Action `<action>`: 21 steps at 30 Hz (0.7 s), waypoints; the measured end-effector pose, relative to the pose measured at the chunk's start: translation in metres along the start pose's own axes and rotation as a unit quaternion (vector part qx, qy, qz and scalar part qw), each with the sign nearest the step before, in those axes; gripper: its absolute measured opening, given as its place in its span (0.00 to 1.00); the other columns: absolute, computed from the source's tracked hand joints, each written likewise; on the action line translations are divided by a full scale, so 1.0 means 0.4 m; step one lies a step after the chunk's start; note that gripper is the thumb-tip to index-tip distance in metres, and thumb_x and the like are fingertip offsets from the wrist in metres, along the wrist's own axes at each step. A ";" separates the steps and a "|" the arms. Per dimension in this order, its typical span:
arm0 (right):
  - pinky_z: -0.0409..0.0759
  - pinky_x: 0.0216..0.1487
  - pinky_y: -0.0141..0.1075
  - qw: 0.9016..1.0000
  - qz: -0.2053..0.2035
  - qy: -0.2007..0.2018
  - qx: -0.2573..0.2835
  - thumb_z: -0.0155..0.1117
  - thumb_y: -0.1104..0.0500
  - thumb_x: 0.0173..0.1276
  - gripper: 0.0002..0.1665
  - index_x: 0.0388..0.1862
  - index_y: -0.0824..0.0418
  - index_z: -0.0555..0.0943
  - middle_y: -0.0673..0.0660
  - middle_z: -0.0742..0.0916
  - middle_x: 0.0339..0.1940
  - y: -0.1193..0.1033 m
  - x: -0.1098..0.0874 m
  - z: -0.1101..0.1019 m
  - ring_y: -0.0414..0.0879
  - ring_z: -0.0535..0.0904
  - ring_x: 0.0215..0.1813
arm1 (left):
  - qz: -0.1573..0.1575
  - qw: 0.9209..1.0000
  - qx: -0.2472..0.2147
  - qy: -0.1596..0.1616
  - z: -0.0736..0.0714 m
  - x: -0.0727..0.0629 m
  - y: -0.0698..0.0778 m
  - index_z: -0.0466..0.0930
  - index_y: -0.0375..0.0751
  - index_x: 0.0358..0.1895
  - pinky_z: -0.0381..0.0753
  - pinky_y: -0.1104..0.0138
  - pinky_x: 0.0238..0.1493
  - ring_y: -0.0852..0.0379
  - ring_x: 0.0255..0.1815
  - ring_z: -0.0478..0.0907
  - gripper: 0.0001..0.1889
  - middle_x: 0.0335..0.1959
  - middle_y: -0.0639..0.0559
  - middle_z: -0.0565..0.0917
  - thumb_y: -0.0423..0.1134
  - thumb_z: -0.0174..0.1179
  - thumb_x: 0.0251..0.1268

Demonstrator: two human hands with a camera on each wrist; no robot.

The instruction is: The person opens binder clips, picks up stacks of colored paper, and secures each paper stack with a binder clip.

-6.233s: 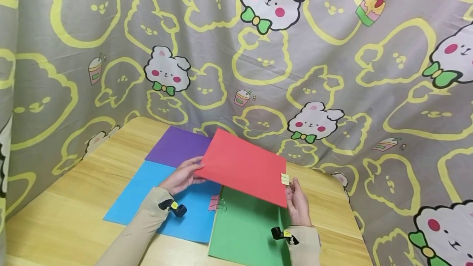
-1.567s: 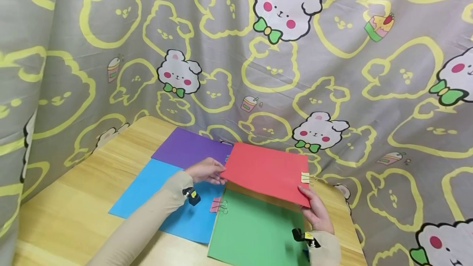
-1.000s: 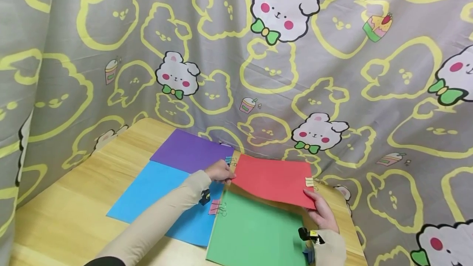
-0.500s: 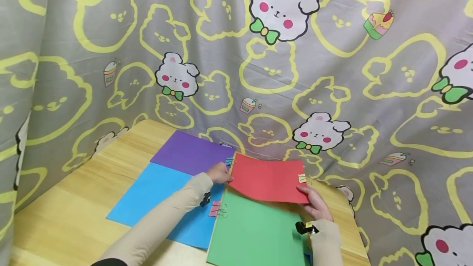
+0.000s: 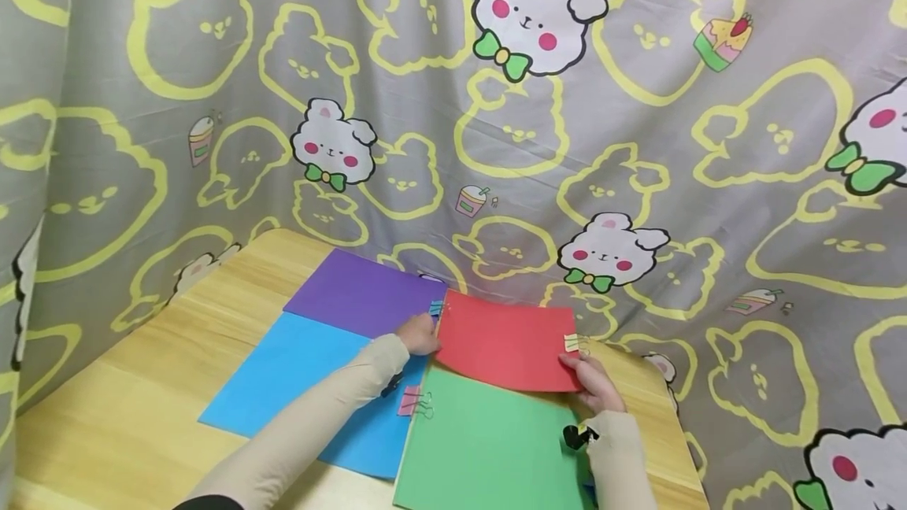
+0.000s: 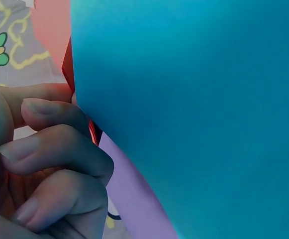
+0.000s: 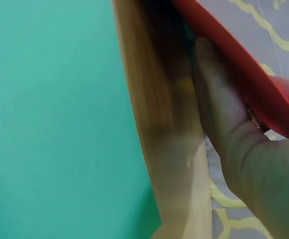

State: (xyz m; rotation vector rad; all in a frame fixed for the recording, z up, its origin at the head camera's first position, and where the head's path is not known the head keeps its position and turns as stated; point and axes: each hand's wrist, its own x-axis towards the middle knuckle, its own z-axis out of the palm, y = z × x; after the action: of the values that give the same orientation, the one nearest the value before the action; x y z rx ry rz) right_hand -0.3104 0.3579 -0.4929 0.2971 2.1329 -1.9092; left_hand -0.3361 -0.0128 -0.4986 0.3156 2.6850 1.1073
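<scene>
Behind the green paper, both hands hold a red sheet of paper (image 5: 506, 341), slightly bowed with its right part raised. My left hand (image 5: 418, 334) pinches its near left corner; in the left wrist view the fingers (image 6: 59, 144) are curled at the red edge, partly behind blue. My right hand (image 5: 595, 380) grips the near right corner, with the red edge (image 7: 239, 59) between thumb and fingers in the right wrist view. A yellow binder clip (image 5: 571, 343) sits on the red sheet's right edge, next to the right fingers.
Green paper (image 5: 489, 439) lies in front, a pink binder clip (image 5: 409, 400) at its left edge. Blue paper (image 5: 298, 368) and purple paper (image 5: 361, 290) lie to the left, with a blue clip (image 5: 435, 308) at purple's right edge. A patterned curtain (image 5: 397, 101) stands behind the wooden table (image 5: 106, 408).
The red sheet has come down from its raised, tilted position over the green paper to the table area behind it, beside the purple. Lately it shifted slightly left and its left side sank.
</scene>
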 end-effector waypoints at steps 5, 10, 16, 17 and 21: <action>0.88 0.44 0.34 1.000 0.004 0.014 -0.024 0.54 0.58 0.82 0.29 0.71 0.75 0.63 0.54 0.87 0.41 -0.002 0.002 0.012 0.41 0.87 0.41 | -0.007 1.000 0.018 0.005 -0.007 -0.007 -0.002 0.57 0.51 0.08 0.52 0.69 0.15 0.61 0.13 0.48 0.30 0.09 0.61 0.50 0.32 0.64 0.66; 0.86 0.39 0.32 0.994 -0.001 0.036 -0.099 0.54 0.56 0.82 0.23 0.63 0.75 0.69 0.55 0.86 0.38 0.000 -0.003 0.012 0.40 0.85 0.37 | -0.011 1.000 0.025 0.003 -0.009 -0.009 0.000 0.57 0.50 0.08 0.52 0.69 0.15 0.61 0.13 0.49 0.30 0.09 0.60 0.50 0.32 0.62 0.67; 0.84 0.41 0.32 0.989 -0.007 0.034 -0.143 0.53 0.55 0.82 0.26 0.62 0.79 0.71 0.57 0.84 0.41 -0.004 -0.012 0.005 0.41 0.83 0.39 | -0.010 0.999 0.037 0.006 -0.008 -0.005 -0.005 0.57 0.50 0.09 0.52 0.68 0.17 0.61 0.13 0.49 0.31 0.10 0.60 0.51 0.33 0.64 0.68; 0.84 0.41 0.32 0.988 -0.008 0.033 -0.150 0.53 0.55 0.82 0.28 0.64 0.80 0.71 0.57 0.84 0.42 -0.005 -0.015 0.004 0.41 0.82 0.40 | -0.010 0.999 0.038 0.006 -0.008 -0.005 -0.006 0.57 0.50 0.09 0.52 0.68 0.17 0.61 0.13 0.48 0.31 0.10 0.60 0.51 0.34 0.64 0.68; 0.82 0.41 0.32 0.982 -0.006 0.041 -0.183 0.54 0.53 0.82 0.32 0.68 0.80 0.70 0.56 0.82 0.41 -0.012 -0.024 -0.001 0.40 0.79 0.39 | -0.009 0.999 0.041 0.005 -0.005 -0.003 -0.012 0.56 0.50 0.10 0.52 0.67 0.17 0.61 0.14 0.48 0.31 0.10 0.59 0.51 0.34 0.64 0.69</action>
State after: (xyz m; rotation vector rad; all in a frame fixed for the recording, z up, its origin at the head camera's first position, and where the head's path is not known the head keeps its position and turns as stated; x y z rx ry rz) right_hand -0.3030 0.3580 -0.4851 0.2903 2.4880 -1.4902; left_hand -0.3361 -0.0180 -0.5003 0.2999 2.7423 0.9973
